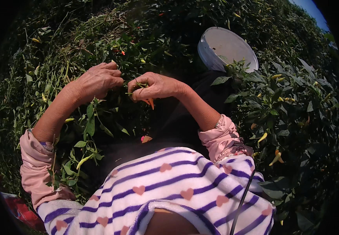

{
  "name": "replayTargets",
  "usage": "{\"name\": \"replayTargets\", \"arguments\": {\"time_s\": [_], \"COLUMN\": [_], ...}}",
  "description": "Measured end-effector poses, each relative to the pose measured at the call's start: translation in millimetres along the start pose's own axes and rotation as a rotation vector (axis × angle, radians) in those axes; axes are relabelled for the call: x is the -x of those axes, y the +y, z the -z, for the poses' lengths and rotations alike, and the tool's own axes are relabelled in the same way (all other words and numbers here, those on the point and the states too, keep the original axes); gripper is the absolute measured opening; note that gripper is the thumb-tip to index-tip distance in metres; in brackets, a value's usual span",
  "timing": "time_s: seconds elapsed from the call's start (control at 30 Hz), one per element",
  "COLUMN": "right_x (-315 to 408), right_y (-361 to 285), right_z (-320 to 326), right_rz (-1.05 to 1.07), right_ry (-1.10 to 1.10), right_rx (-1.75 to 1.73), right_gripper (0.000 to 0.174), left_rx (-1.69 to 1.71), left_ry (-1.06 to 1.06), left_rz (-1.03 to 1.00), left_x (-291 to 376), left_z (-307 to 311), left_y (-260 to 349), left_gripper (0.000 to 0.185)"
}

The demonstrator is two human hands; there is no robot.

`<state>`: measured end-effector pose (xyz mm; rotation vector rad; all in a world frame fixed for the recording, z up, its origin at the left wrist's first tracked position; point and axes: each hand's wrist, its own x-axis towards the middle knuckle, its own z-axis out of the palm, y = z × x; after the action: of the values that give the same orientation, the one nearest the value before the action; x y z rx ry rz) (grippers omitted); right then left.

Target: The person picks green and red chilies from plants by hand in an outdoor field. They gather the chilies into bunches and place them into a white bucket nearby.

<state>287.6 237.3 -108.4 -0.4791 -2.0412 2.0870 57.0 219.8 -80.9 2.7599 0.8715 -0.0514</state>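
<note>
My right hand (157, 85) is closed around a few orange chili peppers (150, 102). Their tips hang below the fingers, and thin green stems stick out beside the thumb. Close by on the left, my left hand (100, 78) is curled with its back toward me, against the pepper foliage (125, 44). A small pale-yellow tip (113, 62) shows at its upper fingers; whether the hand grips it, I cannot tell. Just beyond both hands, a red chili pepper (123, 53) and a yellowish one (142, 61) hang among dark leaves.
A pale round bucket (206, 50) stands tilted beyond my right hand, with leaves overlapping its lower rim. Pepper bushes (287, 100) with yellow peppers (262, 137) crowd the right side. A leafy stem with a yellow-green pepper (84, 161) rises beside my left sleeve (36, 167).
</note>
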Motion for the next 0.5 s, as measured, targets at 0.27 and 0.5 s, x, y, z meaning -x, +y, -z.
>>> {"name": "replayTargets", "arguments": {"time_s": [0.27, 0.5], "right_x": [108, 153], "right_y": [-47, -17], "right_z": [125, 162], "right_rz": [0.064, -0.280], "right_ry": [0.741, 1.148], "right_rx": [0.467, 0.886], "right_gripper": [0.026, 0.060], "left_rx": [-0.062, -0.516], "left_ry": [-0.594, -0.692], "left_rz": [0.416, 0.489], "left_x": [28, 95], "left_z": [-28, -43], "left_y": [-2, -16], "left_gripper": [0.023, 0.024]}}
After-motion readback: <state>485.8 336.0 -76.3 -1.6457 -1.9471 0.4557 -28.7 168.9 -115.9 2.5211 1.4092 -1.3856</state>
